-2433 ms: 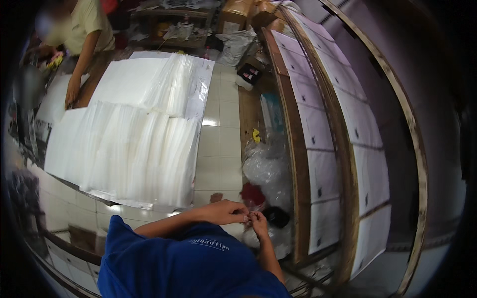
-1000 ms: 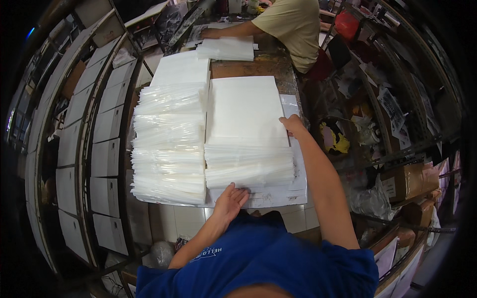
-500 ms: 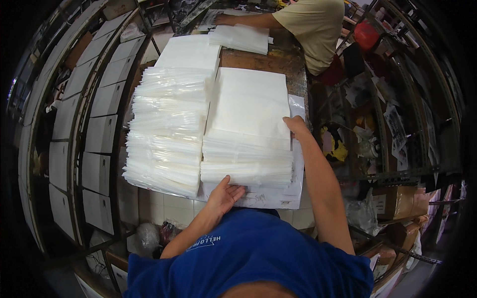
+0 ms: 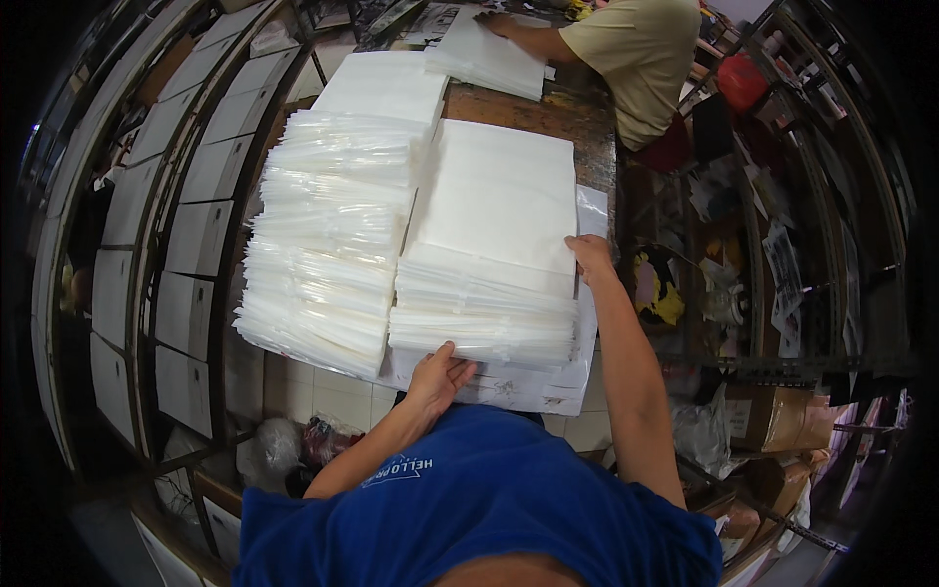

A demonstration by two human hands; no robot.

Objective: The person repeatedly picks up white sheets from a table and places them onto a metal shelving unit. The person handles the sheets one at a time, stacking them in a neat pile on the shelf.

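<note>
The person in the blue shirt [image 4: 489,509] leans over a bench [image 4: 548,110] at the centre of the frame, the two hands set well apart on one pile. The left hand [image 4: 438,377], at lower centre, has its fingers spread and pressed against the near bottom edge of the stack of white sheets [image 4: 499,225], touching the lowest layers where they meet a printed paper sheet [image 4: 533,386] that lies under the stack. The right hand [image 4: 590,259], right of centre, rests with open fingers on the stack's right edge near the top layer. Neither hand is closed around anything; both lie flat against the pile.

Just beside this stack, to its left, sits a second pile of clear plastic sleeves [image 4: 328,245], fanned in steps and touching the first pile along one side. Further up the frame lies another white stack [image 4: 386,83]. At the top, another person in a tan shirt [image 4: 636,54] rests a hand on a separate white pile [image 4: 489,59]. Shelving with pale panels [image 4: 186,215] curves down the left side, and cardboard boxes [image 4: 773,416] stand at the lower right.
</note>
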